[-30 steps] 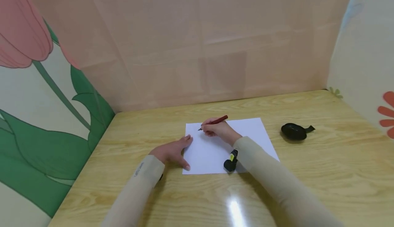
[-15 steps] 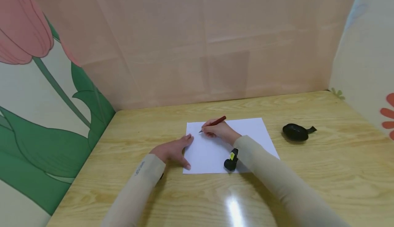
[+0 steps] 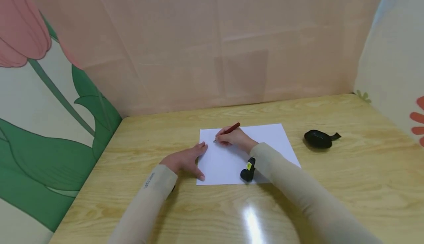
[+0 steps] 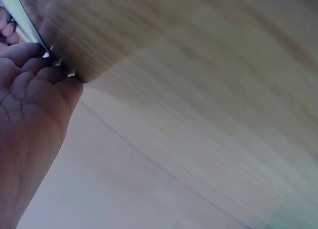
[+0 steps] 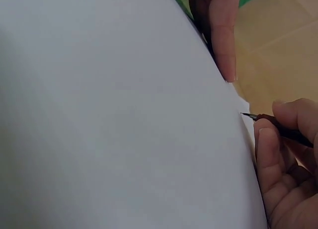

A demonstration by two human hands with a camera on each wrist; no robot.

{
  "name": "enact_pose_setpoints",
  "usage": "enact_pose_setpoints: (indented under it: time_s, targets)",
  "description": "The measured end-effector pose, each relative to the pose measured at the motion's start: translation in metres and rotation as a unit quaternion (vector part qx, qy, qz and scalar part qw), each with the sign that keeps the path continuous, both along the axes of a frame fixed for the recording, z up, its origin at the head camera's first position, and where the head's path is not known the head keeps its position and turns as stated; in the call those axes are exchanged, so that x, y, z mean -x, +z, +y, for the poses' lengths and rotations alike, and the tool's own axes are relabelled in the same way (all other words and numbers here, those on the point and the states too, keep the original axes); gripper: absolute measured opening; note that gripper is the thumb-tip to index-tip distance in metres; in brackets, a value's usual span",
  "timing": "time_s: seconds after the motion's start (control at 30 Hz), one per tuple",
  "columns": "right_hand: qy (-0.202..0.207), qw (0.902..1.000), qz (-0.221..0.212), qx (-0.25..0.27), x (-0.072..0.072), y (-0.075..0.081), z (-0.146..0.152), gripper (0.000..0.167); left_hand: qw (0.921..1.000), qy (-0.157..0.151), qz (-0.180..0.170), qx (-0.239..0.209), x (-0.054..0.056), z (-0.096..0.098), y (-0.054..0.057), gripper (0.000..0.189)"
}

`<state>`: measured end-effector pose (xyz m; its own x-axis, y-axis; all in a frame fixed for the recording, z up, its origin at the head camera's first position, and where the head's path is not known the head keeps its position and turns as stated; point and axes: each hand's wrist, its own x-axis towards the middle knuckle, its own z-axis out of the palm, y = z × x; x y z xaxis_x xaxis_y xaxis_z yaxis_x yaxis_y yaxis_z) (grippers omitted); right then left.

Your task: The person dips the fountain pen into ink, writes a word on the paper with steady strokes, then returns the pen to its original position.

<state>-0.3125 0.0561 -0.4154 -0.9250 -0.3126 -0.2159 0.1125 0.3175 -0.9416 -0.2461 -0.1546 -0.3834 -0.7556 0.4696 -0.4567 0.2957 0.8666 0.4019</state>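
Observation:
A white sheet of paper (image 3: 225, 166) lies on the wooden table. My right hand (image 3: 233, 138) rests over its upper left part and pinches a dark red pen (image 3: 234, 127), whose dark tip points down and left at the sheet. In the right wrist view, thumb and fingers close round the pen (image 5: 283, 129) near its pointed tip. At the sheet's left edge, my left hand (image 3: 185, 160) lies with thumb and fingers spread, touching the margin. The left wrist view shows the palm and fingers of my left hand (image 4: 35, 100) at the paper's edge. No marks are discernible on the sheet.
A shiny black rounded object (image 3: 318, 139) with a short tail lies to the right of the paper. A black wrist device (image 3: 247, 170) hangs under the right sleeve, over the sheet. A pink cloth backdrop (image 3: 185, 52) stands behind the table (image 3: 145, 133).
The pen has tilted slightly and its top has shifted a little left, with my right hand moving only slightly. My left hand keeps its place at the paper's edge. The head view has shifted slightly.

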Motion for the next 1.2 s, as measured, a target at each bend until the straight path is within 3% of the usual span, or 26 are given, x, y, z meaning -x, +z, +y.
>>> enact_pose_setpoints:
  time_s: [0.47,1.2]
  targets:
    - [-0.006,0.9997,-0.017,-0.016,-0.0046,0.0002,0.0025,0.017,0.9998,0.005,-0.015,-0.012,-0.0038,0.0051,-0.0029,0.109]
    - [-0.006,0.9996,-0.024,-0.012,-0.0021,0.0051,0.0096,0.021,0.9998,-0.008,0.014,0.011,-0.0024,0.0008,0.0030,0.108]
